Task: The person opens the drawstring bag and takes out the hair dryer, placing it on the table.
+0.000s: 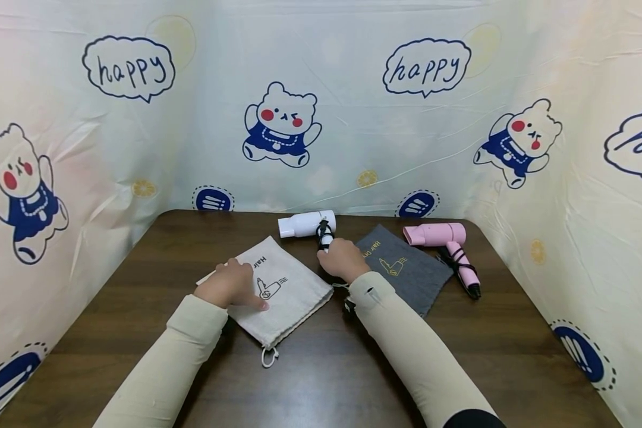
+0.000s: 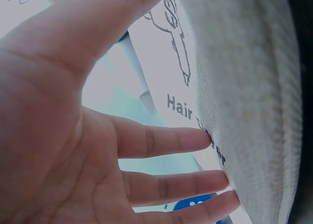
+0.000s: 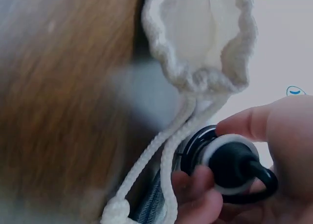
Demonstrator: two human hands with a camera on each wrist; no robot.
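Observation:
A white drawstring pouch (image 1: 294, 276) with a hair dryer drawing lies on the table. My left hand (image 1: 226, 285) rests on its left side; in the left wrist view the fingers (image 2: 166, 187) are straight, with their tips against the cloth. Beyond the pouch is a white hair dryer (image 1: 302, 225), its black cord bundled round the handle. My right hand (image 1: 344, 260) grips that handle. The right wrist view shows the black handle end (image 3: 230, 163) between thumb and fingers, beside the pouch's gathered mouth (image 3: 195, 77) and white drawstring (image 3: 168, 170).
A dark grey pouch (image 1: 412, 276) lies right of my right hand, partly under the forearm. Beside it is a pink hair dryer (image 1: 436, 235) with a black cord tied round its handle. The brown wooden table (image 1: 321, 386) meets a printed curtain (image 1: 342, 119) behind.

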